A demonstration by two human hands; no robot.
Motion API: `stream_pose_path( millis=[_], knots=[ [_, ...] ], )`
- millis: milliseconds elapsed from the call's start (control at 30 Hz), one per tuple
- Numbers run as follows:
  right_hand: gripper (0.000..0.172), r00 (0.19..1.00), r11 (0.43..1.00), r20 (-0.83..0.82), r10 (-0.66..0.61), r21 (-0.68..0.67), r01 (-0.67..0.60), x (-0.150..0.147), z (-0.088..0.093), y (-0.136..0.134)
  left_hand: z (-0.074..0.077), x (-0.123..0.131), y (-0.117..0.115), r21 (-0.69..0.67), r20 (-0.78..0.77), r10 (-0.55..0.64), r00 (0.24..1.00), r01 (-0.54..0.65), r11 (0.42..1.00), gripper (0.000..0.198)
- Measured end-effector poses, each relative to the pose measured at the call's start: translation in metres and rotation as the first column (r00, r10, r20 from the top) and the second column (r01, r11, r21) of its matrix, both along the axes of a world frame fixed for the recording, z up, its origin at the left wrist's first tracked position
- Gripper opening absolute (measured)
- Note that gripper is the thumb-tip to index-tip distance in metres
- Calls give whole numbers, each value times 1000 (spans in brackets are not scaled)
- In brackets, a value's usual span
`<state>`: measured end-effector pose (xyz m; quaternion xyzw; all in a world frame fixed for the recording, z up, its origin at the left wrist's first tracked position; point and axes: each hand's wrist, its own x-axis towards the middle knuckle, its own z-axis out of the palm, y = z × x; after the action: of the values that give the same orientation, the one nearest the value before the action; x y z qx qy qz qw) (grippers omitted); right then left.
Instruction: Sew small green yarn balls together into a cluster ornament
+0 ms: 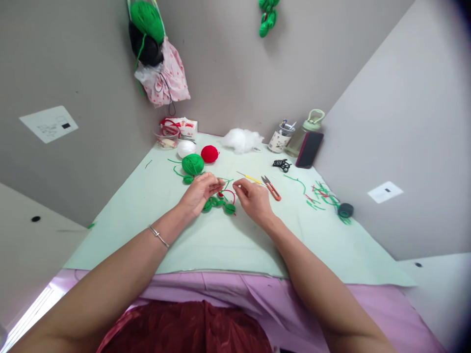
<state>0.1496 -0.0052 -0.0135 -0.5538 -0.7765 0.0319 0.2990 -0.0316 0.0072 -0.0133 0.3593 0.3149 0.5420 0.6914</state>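
My left hand (pixel 203 192) is closed in a pinch, with thin green yarn (pixel 227 183) at its fingertips. Opposite it, my right hand (pixel 253 197) pinches thumb against forefinger; what lies between them is too small to make out. Below and between both hands lie green crocheted pieces (pixel 230 209), partly covered by the left hand, with a curved red strand (pixel 233 195) beside them. A yellow-handled crochet hook (pixel 252 179) and orange thread snips (pixel 272 189) rest just beyond my right hand.
Green (pixel 193 164), red (pixel 209 154) and white yarn balls (pixel 186 149) sit behind the left hand. White stuffing (pixel 243 140) lies at the back. A pen cup (pixel 280 138), bottle (pixel 297 139) and phone (pixel 309 150) stand back right. Yarn scraps (pixel 324 193) and black tape (pixel 345 210) lie right.
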Motion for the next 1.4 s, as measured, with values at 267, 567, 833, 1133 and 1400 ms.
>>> stream_pose_path(
  millis=[267,567,833,1133,1400],
  knots=[
    [17,997,1000,-76,5,-25,-6,1,1,1,4,-1,0,38,9,-9,1000,9,999,18],
    [17,946,980,-289,145,-87,-176,-2,9,-4,-2,1,-2,376,-553,149,819,85,923,20],
    [32,941,985,-330,69,-127,-116,24,6,11,-1,-5,3,228,-357,119,926,-37,973,19],
    [28,844,924,-416,337,-27,-383,11,13,1,1,0,-4,96,-193,-96,976,116,989,22],
    [19,605,937,-783,145,-88,-339,6,16,0,3,2,-5,125,-258,-171,951,209,970,35]
  ],
)
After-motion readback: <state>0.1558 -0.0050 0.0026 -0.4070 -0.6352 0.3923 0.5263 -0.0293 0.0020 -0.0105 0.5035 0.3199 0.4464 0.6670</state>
